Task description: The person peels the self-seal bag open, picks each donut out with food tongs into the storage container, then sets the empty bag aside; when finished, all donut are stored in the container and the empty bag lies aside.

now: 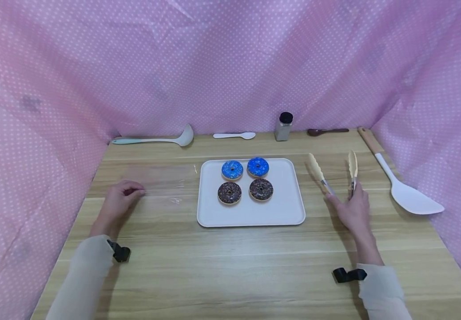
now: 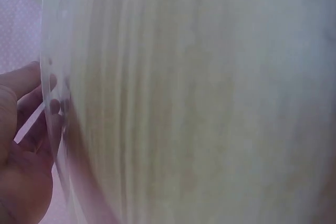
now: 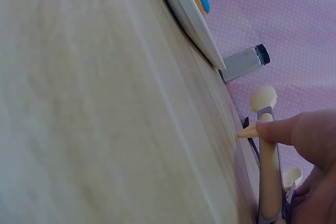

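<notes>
My left hand (image 1: 120,200) pinches the near-left edge of a sheet of clear plastic (image 1: 162,186), which shows mainly by its glints over the table. Close up in the left wrist view, the clear plastic (image 2: 58,98) runs past the fingertips. My right hand (image 1: 354,211) grips a pair of tongs (image 1: 328,189) with cream tips, their arms spread apart and pointing away. In the right wrist view, thumb and fingers lie around the tongs' handle (image 3: 269,182). Between the hands is a white tray (image 1: 286,209) bearing two blue doughnuts (image 1: 232,170) and two chocolate doughnuts (image 1: 229,193).
Along the back edge lie a pale ladle (image 1: 184,135), a small white spoon (image 1: 234,135) and a dark brown spoon (image 1: 326,132). A black-capped shaker jar (image 1: 283,128) stands among them. At the right lies a white turner (image 1: 410,195). Pink dotted cloth (image 1: 230,66) encloses the table.
</notes>
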`<state>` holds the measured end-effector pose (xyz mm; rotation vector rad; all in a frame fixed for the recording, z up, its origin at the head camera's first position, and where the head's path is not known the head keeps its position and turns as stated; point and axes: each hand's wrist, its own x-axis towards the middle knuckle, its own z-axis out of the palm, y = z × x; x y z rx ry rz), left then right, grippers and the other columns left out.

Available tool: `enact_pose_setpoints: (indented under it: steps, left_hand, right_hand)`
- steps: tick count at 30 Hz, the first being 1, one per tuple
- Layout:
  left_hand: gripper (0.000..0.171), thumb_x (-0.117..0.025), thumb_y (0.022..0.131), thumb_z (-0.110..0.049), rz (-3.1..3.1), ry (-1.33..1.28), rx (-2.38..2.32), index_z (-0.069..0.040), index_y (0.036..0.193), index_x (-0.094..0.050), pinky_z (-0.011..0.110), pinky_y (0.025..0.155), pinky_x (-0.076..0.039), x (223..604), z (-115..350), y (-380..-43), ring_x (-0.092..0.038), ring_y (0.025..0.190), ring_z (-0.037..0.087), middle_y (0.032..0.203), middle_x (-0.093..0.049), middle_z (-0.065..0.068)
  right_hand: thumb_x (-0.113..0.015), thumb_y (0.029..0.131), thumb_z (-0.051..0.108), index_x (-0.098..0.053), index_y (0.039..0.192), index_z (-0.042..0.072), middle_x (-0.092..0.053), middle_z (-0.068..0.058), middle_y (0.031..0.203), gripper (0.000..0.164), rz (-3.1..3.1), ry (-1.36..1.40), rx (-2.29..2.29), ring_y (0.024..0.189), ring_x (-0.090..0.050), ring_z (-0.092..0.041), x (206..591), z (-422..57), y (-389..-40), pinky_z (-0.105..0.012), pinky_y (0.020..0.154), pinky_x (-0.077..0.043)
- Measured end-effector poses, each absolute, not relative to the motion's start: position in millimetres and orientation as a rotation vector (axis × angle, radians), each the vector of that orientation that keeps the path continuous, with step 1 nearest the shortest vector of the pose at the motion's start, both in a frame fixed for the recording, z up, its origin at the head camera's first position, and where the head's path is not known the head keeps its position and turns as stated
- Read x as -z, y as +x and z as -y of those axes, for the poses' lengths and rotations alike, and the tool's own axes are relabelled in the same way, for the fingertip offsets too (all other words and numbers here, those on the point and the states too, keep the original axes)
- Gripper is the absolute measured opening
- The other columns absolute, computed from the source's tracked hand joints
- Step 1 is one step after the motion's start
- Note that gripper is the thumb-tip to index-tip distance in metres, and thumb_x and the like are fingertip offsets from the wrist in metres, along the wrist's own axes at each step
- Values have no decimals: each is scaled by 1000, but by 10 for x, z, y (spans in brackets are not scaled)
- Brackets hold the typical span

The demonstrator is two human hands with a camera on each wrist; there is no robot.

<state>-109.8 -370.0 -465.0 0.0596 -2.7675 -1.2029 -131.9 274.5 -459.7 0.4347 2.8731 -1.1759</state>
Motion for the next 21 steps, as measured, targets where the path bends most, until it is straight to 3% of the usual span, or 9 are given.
enact_pose_setpoints:
  steps: [5, 8, 12, 16, 21]
  left_hand:
    - [9, -66, 91, -13, 2840, -17, 1071, -7, 95, -71, 13, 82, -43, 4668, 3704, -1103, -54, 96, 9, 105, -64, 11]
    - [10, -64, 92, -14, 2892, -49, 1034, -7, 97, -70, 30, 90, -46, 4660, 3697, -1118, -54, 104, 22, 111, -61, 12]
    - [12, -63, 92, -9, 2950, -93, 1018, -3, 100, -68, 53, 95, -41, 4616, 3673, -1139, -51, 110, 34, 116, -55, 16]
    - [13, -64, 92, -8, 2991, -92, 1000, -1, 102, -67, 55, 95, -41, 4572, 3648, -1152, -50, 109, 36, 115, -53, 18]
    - [23, -57, 97, -15, 2995, -18, 1096, 1, 111, -63, 58, 96, -41, 4453, 3637, -1206, -49, 113, 40, 121, -48, 22]
  right_hand:
    - [-65, 84, 56, 2, 152, 3, -21, -40, 144, 108, -2845, 455, 1159, 128, -27, -57, 4605, -2737, -1310, -68, 103, -27]
    - [-65, 84, 56, 0, 151, 1, -23, -41, 141, 108, -2850, 461, 1144, 126, -29, -57, 4607, -2738, -1306, -68, 102, -28]
    - [-65, 85, 53, -6, 149, -2, -29, -43, 135, 104, -2896, 449, 1109, 122, -32, -57, 4603, -2741, -1300, -67, 98, -30]
    - [-66, 84, 52, -20, 141, -6, -35, -40, 126, 93, -2989, 418, 1025, 113, -36, -54, 4554, -2733, -1295, -64, 89, -33]
    - [-61, 89, 47, -26, 135, -6, -30, -36, 133, 78, -3116, 361, 983, 115, -31, -52, 4350, -2677, -1344, -64, 88, -28]
